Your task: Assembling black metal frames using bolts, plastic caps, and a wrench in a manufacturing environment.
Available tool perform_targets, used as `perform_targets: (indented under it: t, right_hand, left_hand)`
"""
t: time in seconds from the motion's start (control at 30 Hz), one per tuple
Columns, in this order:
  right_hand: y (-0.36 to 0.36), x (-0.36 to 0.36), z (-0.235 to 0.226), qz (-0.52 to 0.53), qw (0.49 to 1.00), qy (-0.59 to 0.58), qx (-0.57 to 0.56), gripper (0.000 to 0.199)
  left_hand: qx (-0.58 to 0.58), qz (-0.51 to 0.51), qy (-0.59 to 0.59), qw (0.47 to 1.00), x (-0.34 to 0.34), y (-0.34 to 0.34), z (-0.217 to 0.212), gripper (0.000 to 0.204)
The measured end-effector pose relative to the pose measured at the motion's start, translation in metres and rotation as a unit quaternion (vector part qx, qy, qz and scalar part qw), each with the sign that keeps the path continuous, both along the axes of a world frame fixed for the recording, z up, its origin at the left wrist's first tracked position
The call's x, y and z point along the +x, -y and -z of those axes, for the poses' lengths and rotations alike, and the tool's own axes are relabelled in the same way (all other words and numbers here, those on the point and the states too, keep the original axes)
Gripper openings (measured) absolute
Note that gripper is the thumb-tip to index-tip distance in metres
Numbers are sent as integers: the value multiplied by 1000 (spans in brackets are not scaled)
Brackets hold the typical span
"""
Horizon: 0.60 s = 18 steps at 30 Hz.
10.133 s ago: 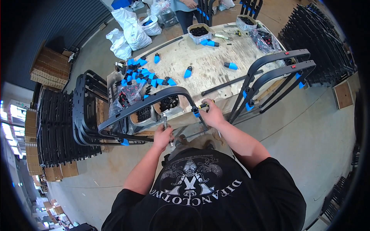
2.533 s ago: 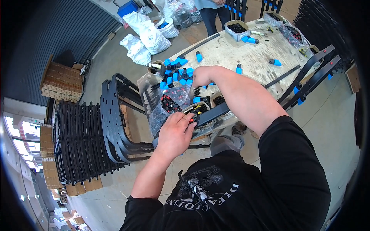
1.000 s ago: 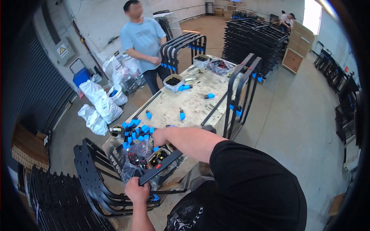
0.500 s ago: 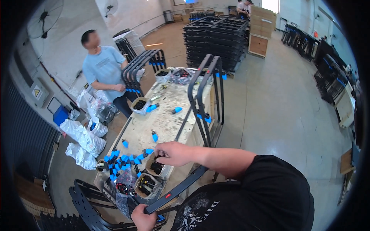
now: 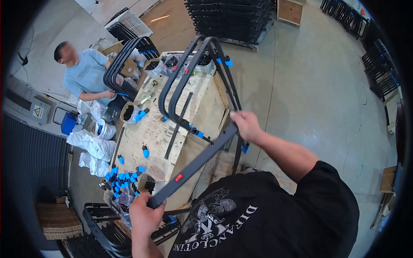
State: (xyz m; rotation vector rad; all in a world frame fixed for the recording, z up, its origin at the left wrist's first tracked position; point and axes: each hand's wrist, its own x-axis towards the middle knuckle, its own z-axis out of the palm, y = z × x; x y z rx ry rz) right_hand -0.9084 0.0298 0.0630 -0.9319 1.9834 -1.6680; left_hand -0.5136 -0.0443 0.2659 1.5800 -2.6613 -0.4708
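Note:
A dark flat metal bar (image 5: pixel 195 165) with a small red piece set in it slants across in front of me. My left hand (image 5: pixel 146 217) grips its lower end, and my right hand (image 5: pixel 247 125) is closed around the upper end near the table's right side. Beyond the bar, two bent black tube frames (image 5: pixel 172 92) with blue end pieces stand over the table edge. Close to my left hand are a tub of small black parts (image 5: pixel 149 185) and a heap of blue-and-black plastic pieces (image 5: pixel 124 179).
A wooden worktable (image 5: pixel 142 129) carries a loose black bar (image 5: pixel 178 124) and more tubs. At the far left a co-worker in a light blue shirt (image 5: pixel 88 75) stands beside more bent frames (image 5: pixel 129 64). White sacks (image 5: pixel 97 146) lie on the floor; stacked black frames (image 5: pixel 230 19) stand behind.
My right hand has left the tub of black parts and taken the bar's upper end. The bar has risen toward the right, and the view has shifted.

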Motion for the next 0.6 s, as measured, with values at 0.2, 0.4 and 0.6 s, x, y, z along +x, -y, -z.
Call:
perform_targets:
  t: [0.2,0.4,0.6]
  right_hand:
    - [31,-171,-106,42,973,-214,-70,52]
    - [-63,-222,-66,18,995,-101,23,45]
    - [-292,-191,158,131,922,52,362,47]
  left_hand:
    - [73,-20,-127,989,-139,6,-16,27]
    - [86,-4,-242,966,-249,29,49,28]
    - [114,6,-224,968,-315,56,96,27]
